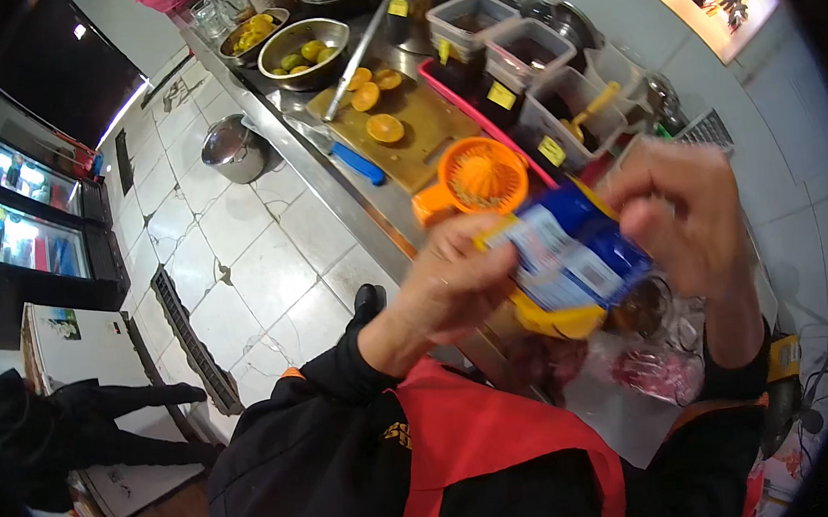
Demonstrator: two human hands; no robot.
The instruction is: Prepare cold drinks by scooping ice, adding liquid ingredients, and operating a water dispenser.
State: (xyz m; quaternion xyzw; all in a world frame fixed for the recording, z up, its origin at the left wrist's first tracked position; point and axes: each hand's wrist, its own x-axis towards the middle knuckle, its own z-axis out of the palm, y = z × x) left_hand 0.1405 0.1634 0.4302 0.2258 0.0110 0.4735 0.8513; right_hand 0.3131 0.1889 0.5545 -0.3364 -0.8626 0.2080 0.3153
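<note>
My left hand (458,277) grips one side of a blue and yellow plastic packet (572,254) that bears writing and a printed code. At the packet's upper right corner is my right hand (684,203), blurred, its fingers curled; whether they pinch the edge is unclear. Just beyond the packet sits an orange plastic citrus juicer (486,175) with pulp on it. Halved oranges (385,128) lie on a worn cutting board (440,123), and metal tongs or a similar long metal tool (364,57) rests across its far corner. A blue-handled knife (357,163) lies beside the board.
Clear plastic tubs (529,52) with yellow notes stand behind a pink-edged tray (491,123). A metal bowl of green-orange citrus (304,53) is at the far end. Below, a lidded pot (235,150) stands on the tiled floor. A dark-clothed person (73,433) is at the lower left.
</note>
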